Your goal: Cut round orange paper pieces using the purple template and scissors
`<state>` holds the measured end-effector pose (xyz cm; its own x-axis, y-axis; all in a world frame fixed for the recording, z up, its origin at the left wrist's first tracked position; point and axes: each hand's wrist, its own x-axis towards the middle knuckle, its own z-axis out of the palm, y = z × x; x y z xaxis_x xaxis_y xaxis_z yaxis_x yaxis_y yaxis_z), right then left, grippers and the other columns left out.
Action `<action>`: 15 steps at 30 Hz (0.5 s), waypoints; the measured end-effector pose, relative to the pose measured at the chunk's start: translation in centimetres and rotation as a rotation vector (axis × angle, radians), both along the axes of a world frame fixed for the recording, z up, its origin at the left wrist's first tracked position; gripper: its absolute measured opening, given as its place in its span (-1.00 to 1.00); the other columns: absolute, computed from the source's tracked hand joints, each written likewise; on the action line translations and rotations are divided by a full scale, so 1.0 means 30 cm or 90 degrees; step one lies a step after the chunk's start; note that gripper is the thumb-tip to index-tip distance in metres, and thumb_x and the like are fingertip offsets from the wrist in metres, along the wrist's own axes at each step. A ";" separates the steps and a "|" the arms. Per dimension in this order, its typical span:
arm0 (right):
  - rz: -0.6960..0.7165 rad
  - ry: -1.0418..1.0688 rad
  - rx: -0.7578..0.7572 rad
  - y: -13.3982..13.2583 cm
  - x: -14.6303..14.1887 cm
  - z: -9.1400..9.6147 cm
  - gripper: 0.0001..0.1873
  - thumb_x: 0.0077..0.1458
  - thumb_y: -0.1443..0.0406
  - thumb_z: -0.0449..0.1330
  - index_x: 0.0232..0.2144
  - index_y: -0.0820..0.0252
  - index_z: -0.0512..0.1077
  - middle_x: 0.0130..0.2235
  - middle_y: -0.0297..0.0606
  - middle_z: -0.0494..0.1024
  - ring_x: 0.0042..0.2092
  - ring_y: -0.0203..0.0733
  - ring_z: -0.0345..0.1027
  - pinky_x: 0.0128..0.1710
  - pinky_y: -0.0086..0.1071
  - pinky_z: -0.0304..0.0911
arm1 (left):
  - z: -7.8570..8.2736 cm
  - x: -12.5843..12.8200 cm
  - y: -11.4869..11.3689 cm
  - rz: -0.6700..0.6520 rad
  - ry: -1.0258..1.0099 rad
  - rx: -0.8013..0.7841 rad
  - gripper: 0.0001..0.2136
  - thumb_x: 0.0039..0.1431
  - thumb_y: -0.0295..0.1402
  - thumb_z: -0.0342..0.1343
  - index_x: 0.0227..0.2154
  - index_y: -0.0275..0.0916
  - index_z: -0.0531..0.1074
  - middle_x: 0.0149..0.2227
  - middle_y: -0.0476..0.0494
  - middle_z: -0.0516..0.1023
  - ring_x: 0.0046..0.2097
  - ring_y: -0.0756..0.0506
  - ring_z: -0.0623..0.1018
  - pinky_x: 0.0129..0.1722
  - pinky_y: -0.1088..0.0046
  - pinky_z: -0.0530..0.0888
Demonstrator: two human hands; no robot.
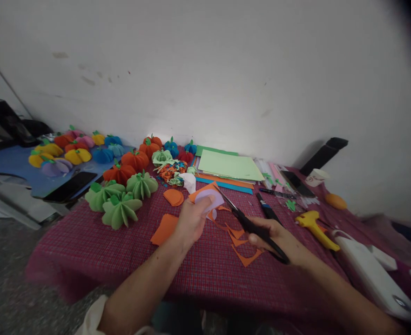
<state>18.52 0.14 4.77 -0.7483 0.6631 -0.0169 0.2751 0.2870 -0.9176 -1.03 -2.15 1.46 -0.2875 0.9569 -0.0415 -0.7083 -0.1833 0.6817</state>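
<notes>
My left hand [192, 219] is closed on a piece of orange paper [202, 190] with a pale lilac rounded paper [214, 197] lying over it. My right hand [277, 235] grips black-handled scissors [249, 225], whose blades meet the upper right edge of the orange paper. Below the blades, curved orange offcuts [246, 258] lie on the cloth. Left of my left hand are orange paper squares [165, 228], partly covered by it, and rounded orange cut-outs [173, 197].
Several green paper pumpkins [121, 210] and orange ones [135, 160] stand at left, with more on a blue table [34, 179]. Coloured sheets [229, 165] lie at the back beside crumpled scraps [173, 172]. A yellow glue gun [315, 228] and white device [373, 274] are at right.
</notes>
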 end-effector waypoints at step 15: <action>0.027 -0.004 -0.012 -0.001 0.006 -0.023 -0.60 0.03 0.04 0.10 -0.23 0.24 0.39 -0.40 -0.26 0.36 -0.29 -0.21 0.27 -0.24 -0.35 0.23 | -0.001 0.018 0.000 -0.014 0.012 -0.019 -0.87 -0.27 -0.47 0.27 -0.54 -0.33 0.48 -0.52 -0.07 0.52 -0.45 0.00 0.48 -0.35 0.46 0.39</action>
